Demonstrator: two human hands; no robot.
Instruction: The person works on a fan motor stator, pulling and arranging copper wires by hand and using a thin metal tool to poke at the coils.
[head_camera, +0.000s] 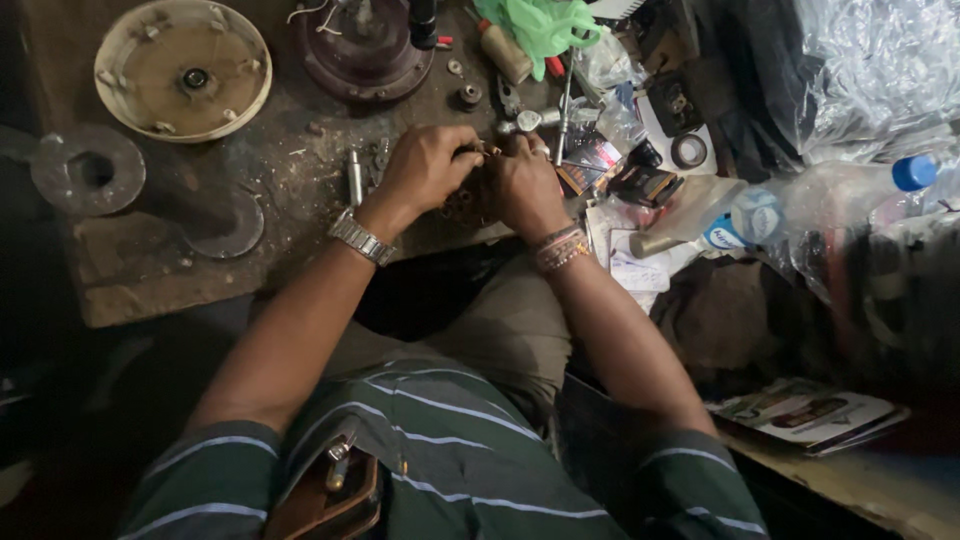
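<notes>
While bench (150, 270) clutters, hands (478, 180) grip small part (468, 200)

from my feed, a cream round cover (183, 68) lies at eleven o'clock, a dark motor housing (364, 48) at twelve beside it. a grey metal ring (88, 170) sits at ten. a green plastic bag (540, 22) is at one, a blue-capped plastic bottle (838, 192) at three, printed leaflets (808, 412) at four.

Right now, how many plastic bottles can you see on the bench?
2. A clear bottle with a blue cap lies at the right edge; a second bottle lies just left of it, cap toward the hands. Clutter may hide more.
</notes>
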